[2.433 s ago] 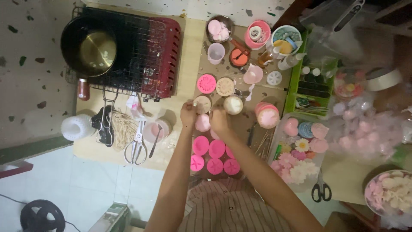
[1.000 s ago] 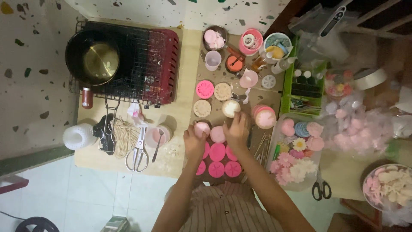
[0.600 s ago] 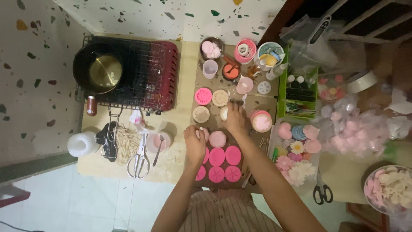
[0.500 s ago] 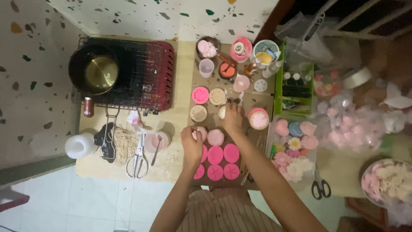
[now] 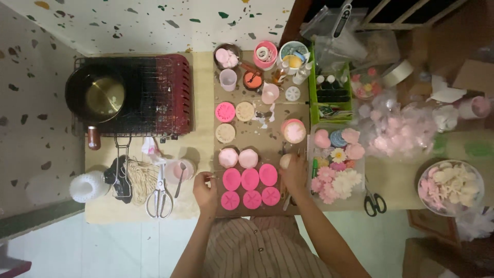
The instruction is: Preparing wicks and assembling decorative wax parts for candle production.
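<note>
Bare tabletop (image 5: 203,123) is showing as a strip between the red grill rack (image 5: 149,95) and the brown mat, running down toward the left hand (image 5: 206,186). The scissors (image 5: 158,191) and a pink cup with a spoon (image 5: 181,170) are crowding that hand's left side. Six pink moulds (image 5: 250,186) are filling the space between both hands. The right hand (image 5: 294,172) is sitting squeezed between those moulds and the flower tray (image 5: 337,164). Open mat is lying around the pink jar (image 5: 294,131), while the far edge is packed with cups and bottles.
</note>
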